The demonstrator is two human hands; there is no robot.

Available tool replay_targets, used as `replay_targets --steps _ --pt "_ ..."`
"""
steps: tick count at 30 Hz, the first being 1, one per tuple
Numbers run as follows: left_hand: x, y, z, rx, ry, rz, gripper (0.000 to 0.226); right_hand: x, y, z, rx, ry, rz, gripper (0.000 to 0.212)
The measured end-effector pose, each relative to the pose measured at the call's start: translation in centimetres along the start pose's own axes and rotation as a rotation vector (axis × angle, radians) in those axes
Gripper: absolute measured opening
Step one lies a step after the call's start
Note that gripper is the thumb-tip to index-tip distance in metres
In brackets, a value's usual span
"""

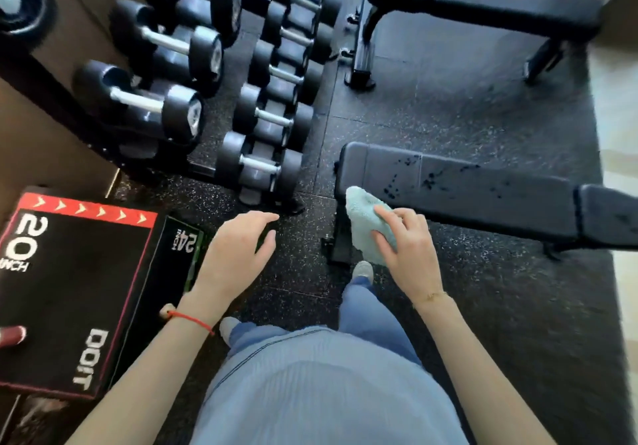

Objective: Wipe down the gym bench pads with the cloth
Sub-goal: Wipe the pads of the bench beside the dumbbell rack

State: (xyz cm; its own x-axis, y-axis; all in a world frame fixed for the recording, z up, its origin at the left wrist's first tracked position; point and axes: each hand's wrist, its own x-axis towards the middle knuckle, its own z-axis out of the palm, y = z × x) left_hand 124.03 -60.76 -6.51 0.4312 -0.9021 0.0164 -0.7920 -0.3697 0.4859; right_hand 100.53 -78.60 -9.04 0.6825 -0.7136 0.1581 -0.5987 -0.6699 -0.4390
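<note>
- Cloth: pale blue-green terry cloth (366, 223), crumpled, centre-right of frame, pinched in the right hand (407, 251) with fingers curled over it; fabric bunches up and away past the fingertips.
- Left hand (238, 254), lower centre, holds nothing; fingers loosely spread, hanging over the speckled black rubber floor (448, 306).
- Key relation: nearer black padded flat bench (466, 189) lies just beyond and right of the cloth; long axis runs left to right across frame. Cloth's upper edge overlaps the pad's left end; contact cannot be confirmed. Right hand is the nearer one.
- Pad: smooth, matt vinyl look, dark wet-looking spots scattered mid-length. Judged: wiping not yet begun; stroke would run rightward along the axis.
- Lower left: black plyo box with red border (69, 289).
- Upper left: rack of black dumbbells with steel handles (207, 82).
- Upper right: second black bench (483, 6), well apart.
</note>
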Motion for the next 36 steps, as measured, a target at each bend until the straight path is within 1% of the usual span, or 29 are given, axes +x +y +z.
replay_targets --steps 3,7,11,15,23,28,33,36 --pt "3.0 5.1 3.4 -0.045 -0.004 -0.015 0.031 1.1 5.9 -3.0 -0.042 -0.014 0.029 0.037" --pt "7.0 10.4 6.6 -0.066 -0.041 -0.019 0.033 2.9 11.8 -5.7 -0.058 -0.028 0.053 0.037" --pt "10.8 13.3 8.8 -0.06 -0.071 0.028 0.03 5.0 15.4 -6.5 -0.046 -0.03 0.081 0.038" --pt "14.0 15.1 9.9 -0.045 -0.083 0.076 0.029 6.8 17.5 -6.6 -0.014 -0.039 0.119 0.04" --pt "19.3 15.6 11.4 -0.032 -0.097 0.15 0.031 9.4 20.5 -5.4 -0.035 -0.024 0.166 0.038" --pt "21.8 13.9 12.2 -0.003 -0.115 0.16 0.025 11.2 22.1 -3.7 -0.069 -0.028 0.185 0.038" --pt "24.4 12.8 13.6 0.035 -0.155 0.173 0.027 13.5 24.1 -1.7 -0.08 -0.06 0.206 0.038" --pt "25.9 12.4 15.2 0.038 -0.159 0.147 0.027 15.1 25.4 -0.3 -0.072 -0.1 0.208 0.037"
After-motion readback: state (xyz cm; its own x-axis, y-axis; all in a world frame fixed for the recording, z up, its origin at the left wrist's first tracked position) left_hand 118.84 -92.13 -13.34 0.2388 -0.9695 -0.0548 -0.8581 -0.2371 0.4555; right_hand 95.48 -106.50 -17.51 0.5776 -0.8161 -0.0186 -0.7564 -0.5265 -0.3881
